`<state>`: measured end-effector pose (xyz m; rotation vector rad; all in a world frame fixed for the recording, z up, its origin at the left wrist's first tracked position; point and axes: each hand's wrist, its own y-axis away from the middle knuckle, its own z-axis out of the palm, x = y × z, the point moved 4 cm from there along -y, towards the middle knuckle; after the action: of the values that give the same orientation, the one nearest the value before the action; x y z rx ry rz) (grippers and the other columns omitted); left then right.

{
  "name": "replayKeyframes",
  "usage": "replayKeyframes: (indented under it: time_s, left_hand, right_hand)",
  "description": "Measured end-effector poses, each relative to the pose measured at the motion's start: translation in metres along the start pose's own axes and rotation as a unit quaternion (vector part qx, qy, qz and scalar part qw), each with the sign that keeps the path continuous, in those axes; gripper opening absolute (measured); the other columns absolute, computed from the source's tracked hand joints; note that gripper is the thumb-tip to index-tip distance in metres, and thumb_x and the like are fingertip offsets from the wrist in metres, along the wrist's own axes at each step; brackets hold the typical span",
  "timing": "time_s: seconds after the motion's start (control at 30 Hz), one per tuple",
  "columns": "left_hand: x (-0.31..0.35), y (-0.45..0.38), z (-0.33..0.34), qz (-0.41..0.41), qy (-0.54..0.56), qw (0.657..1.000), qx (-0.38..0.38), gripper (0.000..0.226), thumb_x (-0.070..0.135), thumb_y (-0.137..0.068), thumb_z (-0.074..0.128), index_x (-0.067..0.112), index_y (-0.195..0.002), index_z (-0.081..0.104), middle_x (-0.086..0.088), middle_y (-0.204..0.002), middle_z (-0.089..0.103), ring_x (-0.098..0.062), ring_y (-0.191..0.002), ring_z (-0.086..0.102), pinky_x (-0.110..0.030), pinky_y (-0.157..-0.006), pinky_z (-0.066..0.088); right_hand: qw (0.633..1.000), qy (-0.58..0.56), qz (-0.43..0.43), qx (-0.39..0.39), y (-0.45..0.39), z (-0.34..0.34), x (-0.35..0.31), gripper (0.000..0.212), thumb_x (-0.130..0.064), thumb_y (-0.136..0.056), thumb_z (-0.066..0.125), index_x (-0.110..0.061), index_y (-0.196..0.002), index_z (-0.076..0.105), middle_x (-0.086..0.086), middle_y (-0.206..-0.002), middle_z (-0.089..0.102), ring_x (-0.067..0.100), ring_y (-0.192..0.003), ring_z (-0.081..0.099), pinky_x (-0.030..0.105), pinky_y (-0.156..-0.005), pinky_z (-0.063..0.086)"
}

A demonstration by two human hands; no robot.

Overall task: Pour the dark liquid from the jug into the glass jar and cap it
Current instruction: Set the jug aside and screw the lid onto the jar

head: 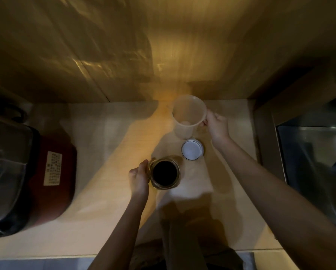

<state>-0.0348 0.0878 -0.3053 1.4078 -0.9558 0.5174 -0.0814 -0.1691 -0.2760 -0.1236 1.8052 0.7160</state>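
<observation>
Fingers (207,121) on jug (188,115); lid (191,149) beside jar (164,173).

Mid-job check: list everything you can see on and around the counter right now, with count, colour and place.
Glass jar: one, clear, filled with dark liquid, uncapped, centre of the counter.
Jug: one, translucent white, looks empty, upright at the back of the counter.
Lid: one, white, lying on the counter between jug and jar.
Appliance: one, dark red with a pale label, left side of the counter.
Counter: one, pale wood, running below a wooden wall.
Sink: one, metal, at the right edge.
Left hand: one, grip around the left side of the jar.
Right hand: one, grip on the jug's handle.
</observation>
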Motion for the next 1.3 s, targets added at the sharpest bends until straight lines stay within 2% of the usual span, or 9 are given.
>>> replayKeyframes:
  time_s: [0.1, 0.27, 0.4, 0.53, 0.6, 0.7, 0.87, 1.2, 1.3]
  left_hand:
    - [-0.003, -0.003, -0.003, 0.026, -0.026, 0.999, -0.009, 0.058, 0.022, -0.087, 0.052, 0.015, -0.03, 0.048, 0.006, -0.028, 0.04, -0.021, -0.048, 0.039, -0.031, -0.056, 0.033]
    - [0.0, 0.0, -0.004, 0.047, -0.056, 0.997, -0.004, 0.057, 0.018, -0.09, 0.047, 0.018, -0.033, 0.045, 0.007, -0.028, 0.044, -0.001, -0.033, 0.038, -0.014, -0.041, 0.032]
    - [0.003, 0.001, -0.008, 0.065, -0.095, 0.993, 0.001, 0.047, 0.021, -0.09, 0.047, 0.01, -0.045, 0.052, 0.003, -0.042, 0.052, -0.01, -0.048, 0.048, -0.024, -0.054, 0.038]
    - [0.006, 0.008, -0.013, 0.096, -0.118, 0.988, 0.002, 0.044, 0.022, -0.093, 0.043, 0.012, -0.052, 0.054, -0.005, -0.057, 0.053, -0.015, -0.058, 0.048, -0.032, -0.06, 0.036]
    - [0.01, 0.014, -0.015, 0.136, -0.117, 0.983, -0.029, 0.035, 0.019, -0.094, 0.038, 0.014, -0.063, 0.055, -0.003, -0.067, 0.055, -0.005, -0.062, 0.051, -0.028, -0.063, 0.039]
    - [0.013, 0.022, -0.017, 0.166, -0.119, 0.973, -0.108, 0.021, 0.023, -0.082, 0.037, 0.015, -0.087, 0.056, 0.0, -0.087, 0.058, 0.003, -0.077, 0.053, -0.017, -0.069, 0.043]
    - [0.013, 0.035, -0.019, 0.208, -0.241, 0.925, -0.207, 0.065, 0.041, -0.066, 0.047, 0.02, -0.127, 0.043, 0.0, -0.129, 0.05, -0.012, -0.116, 0.046, -0.027, -0.095, 0.04]
    - [0.012, 0.037, -0.015, 0.235, -0.316, 0.898, -0.195, 0.101, 0.06, -0.052, 0.069, 0.025, -0.139, 0.029, 0.014, -0.137, 0.038, -0.008, -0.129, 0.038, -0.027, -0.106, 0.033]
    - [0.012, 0.036, -0.015, 0.23, -0.312, 0.903, -0.188, 0.101, 0.061, -0.05, 0.069, 0.026, -0.138, 0.033, 0.005, -0.14, 0.046, -0.013, -0.129, 0.041, -0.029, -0.105, 0.036]
  right_hand:
    - [1.0, 0.005, -0.004, 0.001, -0.002, -0.002, 0.006, 0.064, -0.019, -0.09, 0.052, -0.02, -0.027, 0.043, -0.009, -0.03, 0.046, 0.002, -0.039, 0.042, 0.025, -0.058, 0.037]
    - [0.999, 0.054, -0.007, 0.007, -0.003, -0.006, 0.013, 0.06, -0.023, -0.089, 0.056, -0.022, -0.029, 0.052, -0.011, -0.032, 0.048, 0.0, -0.043, 0.044, 0.027, -0.063, 0.035]
    - [0.999, 0.033, -0.004, 0.021, 0.004, -0.017, 0.009, 0.034, -0.034, -0.089, 0.061, -0.016, -0.061, 0.059, 0.003, -0.062, 0.06, 0.013, -0.061, 0.054, 0.028, -0.066, 0.041]
    - [0.988, 0.073, -0.068, 0.12, 0.033, -0.043, 0.017, 0.017, -0.01, -0.09, 0.058, -0.007, -0.073, 0.055, 0.005, -0.069, 0.052, 0.016, -0.07, 0.048, 0.023, -0.062, 0.034]
    - [0.983, 0.136, -0.081, 0.094, 0.051, -0.043, 0.035, 0.012, -0.003, -0.083, 0.062, -0.01, -0.078, 0.055, 0.004, -0.071, 0.054, 0.017, -0.074, 0.049, 0.016, -0.059, 0.036]
    - [0.966, 0.253, -0.054, -0.026, 0.061, -0.026, 0.066, 0.04, -0.023, -0.061, 0.081, -0.023, -0.089, 0.053, -0.002, -0.089, 0.064, 0.016, -0.083, 0.06, 0.023, -0.071, 0.05]
    - [0.902, 0.409, -0.108, -0.085, 0.061, -0.003, 0.074, 0.094, -0.045, -0.048, 0.086, -0.018, -0.128, 0.045, 0.001, -0.121, 0.058, 0.024, -0.112, 0.052, 0.04, -0.088, 0.049]
    - [0.862, 0.454, -0.186, -0.129, 0.09, -0.012, 0.04, 0.095, -0.036, -0.063, 0.082, -0.011, -0.142, 0.034, 0.008, -0.133, 0.052, 0.026, -0.124, 0.045, 0.036, -0.099, 0.038]
    - [0.808, 0.515, -0.237, -0.162, 0.1, -0.017, 0.018, 0.096, -0.043, -0.063, 0.079, -0.015, -0.142, 0.033, 0.004, -0.133, 0.052, 0.024, -0.124, 0.043, 0.033, -0.099, 0.035]
